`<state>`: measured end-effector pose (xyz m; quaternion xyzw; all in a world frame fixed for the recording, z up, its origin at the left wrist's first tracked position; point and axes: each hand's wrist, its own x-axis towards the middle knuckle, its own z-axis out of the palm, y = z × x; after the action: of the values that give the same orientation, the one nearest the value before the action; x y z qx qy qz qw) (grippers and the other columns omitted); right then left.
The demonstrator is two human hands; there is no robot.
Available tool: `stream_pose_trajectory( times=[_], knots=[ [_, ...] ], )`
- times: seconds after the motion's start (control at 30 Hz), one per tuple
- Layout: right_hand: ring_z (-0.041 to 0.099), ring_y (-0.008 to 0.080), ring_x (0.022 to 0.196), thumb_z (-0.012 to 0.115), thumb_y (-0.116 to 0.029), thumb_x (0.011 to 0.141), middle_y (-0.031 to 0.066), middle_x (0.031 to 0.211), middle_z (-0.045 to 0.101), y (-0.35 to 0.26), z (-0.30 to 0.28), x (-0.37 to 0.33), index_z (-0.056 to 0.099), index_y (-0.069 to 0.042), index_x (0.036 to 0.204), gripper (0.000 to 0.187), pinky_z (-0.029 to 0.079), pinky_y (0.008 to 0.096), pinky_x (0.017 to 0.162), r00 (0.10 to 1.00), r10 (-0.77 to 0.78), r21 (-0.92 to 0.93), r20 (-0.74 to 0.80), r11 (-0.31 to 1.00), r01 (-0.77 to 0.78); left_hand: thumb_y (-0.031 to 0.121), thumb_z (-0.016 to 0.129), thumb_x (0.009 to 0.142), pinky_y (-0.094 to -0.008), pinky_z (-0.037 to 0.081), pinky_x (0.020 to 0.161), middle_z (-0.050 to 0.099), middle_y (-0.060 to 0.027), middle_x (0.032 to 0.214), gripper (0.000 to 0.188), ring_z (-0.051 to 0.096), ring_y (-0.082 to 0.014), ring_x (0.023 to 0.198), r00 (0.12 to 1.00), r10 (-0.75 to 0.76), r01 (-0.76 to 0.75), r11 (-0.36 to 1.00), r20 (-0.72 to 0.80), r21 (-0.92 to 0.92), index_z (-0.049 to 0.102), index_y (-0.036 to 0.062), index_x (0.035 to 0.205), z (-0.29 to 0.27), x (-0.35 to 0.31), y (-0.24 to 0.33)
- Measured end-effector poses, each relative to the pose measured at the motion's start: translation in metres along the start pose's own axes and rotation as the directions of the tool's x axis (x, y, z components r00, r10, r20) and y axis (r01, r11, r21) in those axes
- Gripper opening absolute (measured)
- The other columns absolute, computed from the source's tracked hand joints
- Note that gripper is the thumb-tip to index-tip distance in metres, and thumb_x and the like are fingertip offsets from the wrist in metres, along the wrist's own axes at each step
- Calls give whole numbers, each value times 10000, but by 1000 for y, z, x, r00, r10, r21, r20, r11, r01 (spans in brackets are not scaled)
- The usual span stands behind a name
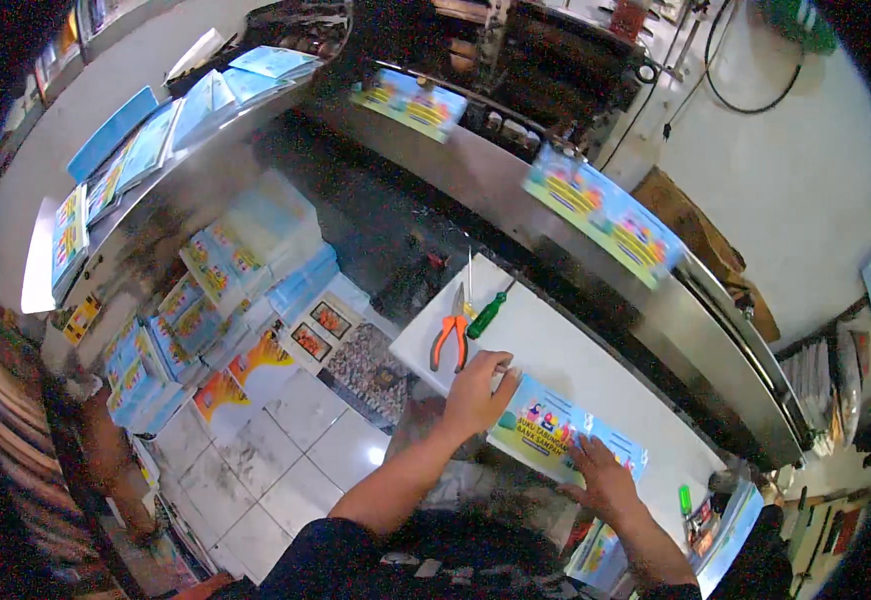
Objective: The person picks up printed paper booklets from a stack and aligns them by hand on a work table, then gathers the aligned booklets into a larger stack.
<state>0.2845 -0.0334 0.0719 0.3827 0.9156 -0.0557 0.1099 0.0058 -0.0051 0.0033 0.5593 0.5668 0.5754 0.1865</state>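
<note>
A blue, yellow and green printed booklet lies on the white bench top in front of me. My left hand is at its left end, fingers curled in toward the thumb at the booklet's edge; the exact grip is partly hidden. Across the booklet's right part, my right hand rests flat with its fingers spread. Beyond my left hand lie orange-handled pliers and a green-handled screwdriver.
A metal machine rail runs behind the bench, carrying printed sheets. Stacks of printed booklets stand on the floor at left, below a shelf holding more booklets. A green-capped item lies near the bench's right end.
</note>
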Motion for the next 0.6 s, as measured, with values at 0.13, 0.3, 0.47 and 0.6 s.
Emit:
stream_pose_trajectory(
  times=[0.13, 0.3, 0.47, 0.6],
  knots=[
    [502, 324, 1254, 777, -383, 734, 169, 1363, 510, 3, -1, 2, 451, -101, 1376, 774, 458, 420, 1001, 995, 96, 170, -30, 981, -89, 143, 645, 865, -378, 513, 754, 607, -169, 969, 258, 642, -302, 877, 1000, -26, 26, 1000, 11, -8, 583, 0, 1070, 0, -2, -8],
    [534, 327, 1206, 734, -425, 762, 144, 1332, 539, 8, -4, 1, 487, -97, 1340, 709, 487, 450, 951, 993, 119, 242, -18, 964, -111, 141, 643, 864, -376, 516, 758, 610, -169, 975, 253, 647, -301, 879, 999, -43, 44, 999, 27, -24, 584, 4, 1068, 0, 1, -5],
    [585, 306, 1143, 786, -365, 715, 147, 1263, 585, 9, 3, -1, 541, -95, 1287, 678, 493, 417, 944, 990, 50, 125, -130, 992, -34, 141, 646, 865, -375, 517, 760, 612, -169, 979, 252, 650, -298, 871, 999, -29, 30, 999, 16, -31, 584, 5, 1068, 1, 1, -4],
    [657, 360, 953, 648, -271, 834, 187, 1100, 660, 19, -25, 5, 551, -98, 1271, 480, 528, 458, 855, 993, 6, 222, 117, 975, -32, 147, 646, 868, -376, 518, 753, 615, -175, 985, 257, 652, -295, 869, 1000, -20, 20, 1000, 15, -21, 581, 7, 1073, 1, 0, -6]
  ],
)
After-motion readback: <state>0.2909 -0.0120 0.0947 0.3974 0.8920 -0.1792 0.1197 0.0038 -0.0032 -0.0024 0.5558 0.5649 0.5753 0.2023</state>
